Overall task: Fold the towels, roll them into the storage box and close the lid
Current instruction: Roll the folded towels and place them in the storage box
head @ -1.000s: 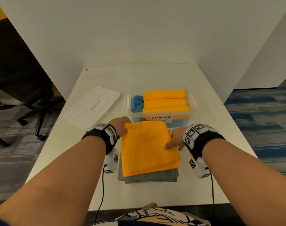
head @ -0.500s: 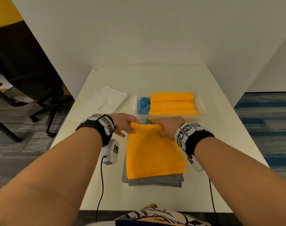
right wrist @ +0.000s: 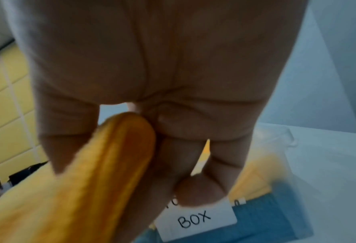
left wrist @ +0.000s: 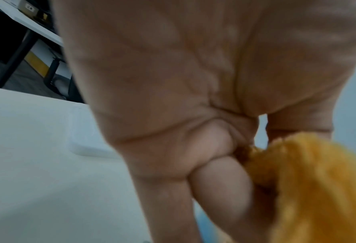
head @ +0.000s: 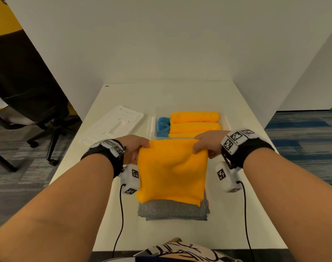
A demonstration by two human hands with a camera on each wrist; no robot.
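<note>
The folded orange towel (head: 172, 171) hangs lifted over the grey towel stack (head: 173, 209), hiding the storage box (head: 226, 122) front. Left hand (head: 135, 148) and right hand (head: 208, 143) each keep a pinching grip on its top corners; the lid (head: 114, 125) lies left on the tabletop (head: 180, 95).

White partition walls (head: 161, 44) enclose a white table (head: 135, 95); black office chair (head: 29, 87) left.

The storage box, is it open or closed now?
Open. The storage box shows rolled towels inside, uncovered, and its white lid lies on the table beside it.
</note>
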